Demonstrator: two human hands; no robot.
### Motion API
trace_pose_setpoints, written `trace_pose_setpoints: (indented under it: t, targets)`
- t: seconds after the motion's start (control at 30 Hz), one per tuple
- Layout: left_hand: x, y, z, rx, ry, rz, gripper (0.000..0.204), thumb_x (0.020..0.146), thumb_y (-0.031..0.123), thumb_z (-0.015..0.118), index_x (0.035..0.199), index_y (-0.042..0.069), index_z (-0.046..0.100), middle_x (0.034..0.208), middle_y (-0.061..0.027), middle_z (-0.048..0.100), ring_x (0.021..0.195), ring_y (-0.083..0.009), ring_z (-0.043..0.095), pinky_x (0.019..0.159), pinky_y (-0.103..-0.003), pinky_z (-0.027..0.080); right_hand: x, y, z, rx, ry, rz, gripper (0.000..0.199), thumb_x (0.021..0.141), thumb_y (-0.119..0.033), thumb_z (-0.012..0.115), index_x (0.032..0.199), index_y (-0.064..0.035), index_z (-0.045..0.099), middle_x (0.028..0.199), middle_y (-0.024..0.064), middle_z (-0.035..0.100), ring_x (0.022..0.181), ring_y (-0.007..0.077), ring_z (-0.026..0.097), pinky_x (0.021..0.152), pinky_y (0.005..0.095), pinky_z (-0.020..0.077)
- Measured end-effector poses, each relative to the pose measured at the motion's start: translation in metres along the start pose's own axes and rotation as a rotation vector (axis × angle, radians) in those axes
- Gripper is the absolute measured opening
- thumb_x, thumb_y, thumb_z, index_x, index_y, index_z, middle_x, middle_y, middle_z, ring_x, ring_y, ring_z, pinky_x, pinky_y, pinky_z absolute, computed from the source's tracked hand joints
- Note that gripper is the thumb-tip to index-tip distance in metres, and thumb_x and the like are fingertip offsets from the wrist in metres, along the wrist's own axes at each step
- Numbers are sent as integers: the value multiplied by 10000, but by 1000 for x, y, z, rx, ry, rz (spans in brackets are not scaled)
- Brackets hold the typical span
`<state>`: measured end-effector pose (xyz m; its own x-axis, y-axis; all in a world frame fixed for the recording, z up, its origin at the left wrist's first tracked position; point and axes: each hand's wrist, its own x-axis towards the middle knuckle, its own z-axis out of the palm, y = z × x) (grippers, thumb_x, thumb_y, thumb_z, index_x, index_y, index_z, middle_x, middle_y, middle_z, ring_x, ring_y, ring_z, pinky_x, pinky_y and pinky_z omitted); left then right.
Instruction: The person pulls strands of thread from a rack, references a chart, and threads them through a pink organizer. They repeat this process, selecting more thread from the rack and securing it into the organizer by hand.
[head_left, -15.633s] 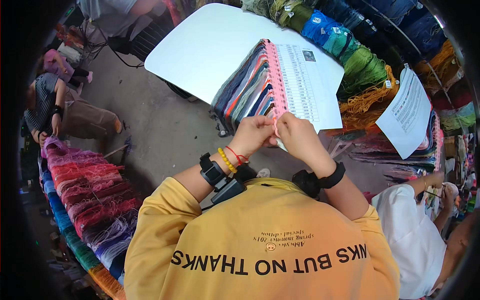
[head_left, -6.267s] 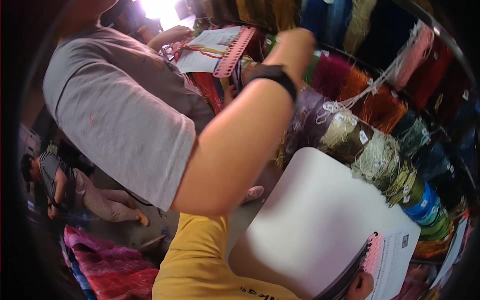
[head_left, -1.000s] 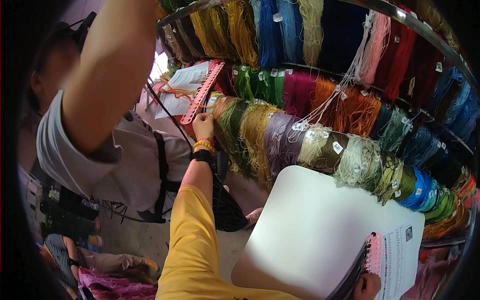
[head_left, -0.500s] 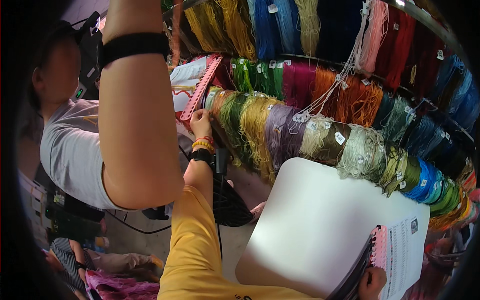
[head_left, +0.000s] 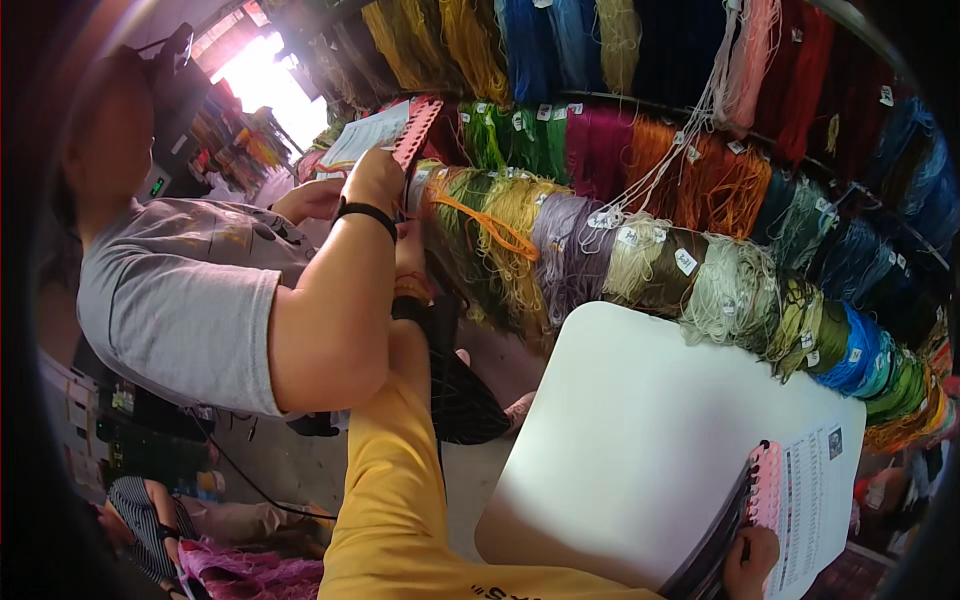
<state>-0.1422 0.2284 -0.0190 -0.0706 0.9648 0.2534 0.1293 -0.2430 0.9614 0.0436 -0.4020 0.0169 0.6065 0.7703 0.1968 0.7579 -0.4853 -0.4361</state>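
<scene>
Small white tags (head_left: 686, 261) hang along the row of coloured thread bundles (head_left: 640, 260) on the wall rack, beside a pink-edged sample card (head_left: 385, 135) that a co-worker's hand (head_left: 372, 180) grips. The person's left hand (head_left: 408, 250), yellow-sleeved, reaches up to the olive and yellow bundles just below that card; its grip is hidden behind the co-worker's arm. The right hand (head_left: 752, 562) closes on the pink-spined sample book (head_left: 780, 510) under a blank white sheet (head_left: 660, 440) at lower right.

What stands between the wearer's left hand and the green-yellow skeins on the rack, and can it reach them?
Probably yes: the left hand is raised right beside the green-yellow skeins, nothing between. A co-worker's forearm crosses its near side, hiding part of it only.
</scene>
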Motion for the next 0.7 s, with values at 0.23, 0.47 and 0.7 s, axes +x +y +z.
trace_pose_setpoints:
  t: [0.23,0.47,0.7]
  targets:
    - [-26,-30,5,195,93,8,221,783,213,561,846,1,575,772,-90,597,706,-181,556,679,-306,424,0,-2,-2,23,-22,23,114,751,-56,525,843,-20,581,805,153,582,755,317,549,687,378,435]
    - [-93,-97,-16,169,51,-3,110,796,92,532,760,-8,561,695,-24,536,659,-102,495,618,-244,408,-4,-2,11,59,127,-23,55,685,44,488,713,-4,489,645,133,457,593,293,459,541,355,348]
    - [-264,-162,-100,405,-233,-371,156,752,129,523,814,4,594,768,-161,603,741,-266,585,685,-336,447,-1,-2,14,24,81,-24,49,710,40,479,728,-4,490,655,132,464,601,281,468,546,340,360]
